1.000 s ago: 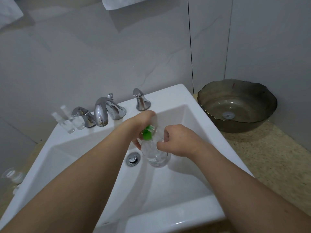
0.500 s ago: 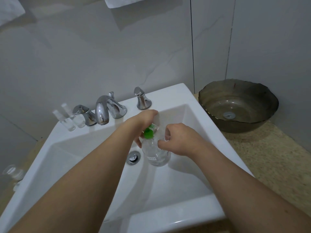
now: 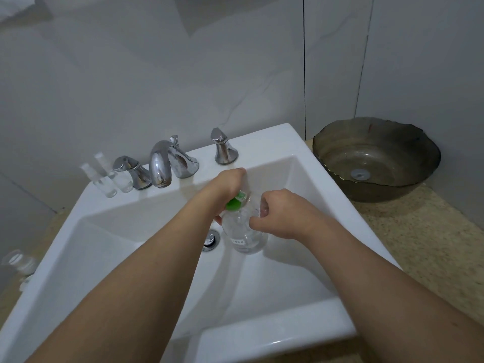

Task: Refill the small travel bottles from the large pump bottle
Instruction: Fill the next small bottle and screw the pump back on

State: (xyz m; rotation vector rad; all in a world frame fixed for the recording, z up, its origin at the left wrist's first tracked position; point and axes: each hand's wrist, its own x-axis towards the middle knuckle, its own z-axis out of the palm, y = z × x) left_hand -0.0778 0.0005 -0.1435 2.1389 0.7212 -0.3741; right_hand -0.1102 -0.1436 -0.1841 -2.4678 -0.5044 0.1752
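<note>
**Two hands working on a clear bottle over a white sink**

At the far left we see a small clear bottle with a white cap [image 3: 18, 261] lying on its side on the speckled beige stone surface [image 3: 429, 247]. Further in, two small clear travel bottles [image 3: 110, 176] stand upright on the rim of the white square ceramic sink [image 3: 275, 331], just beside the left handle of the chrome tap [image 3: 167, 163]. Over the basin, near the chrome drain [image 3: 210, 239], our left hand [image 3: 225, 187] is curled around a bottle with a green part [image 3: 235, 203], tipped over the large clear round bottle [image 3: 245, 234]. Our right hand [image 3: 277, 216] grips that large bottle near its neck, fingers curled round it. At the far right a dark translucent glass bowl basin [image 3: 377, 158] rests on the surface.
</note>
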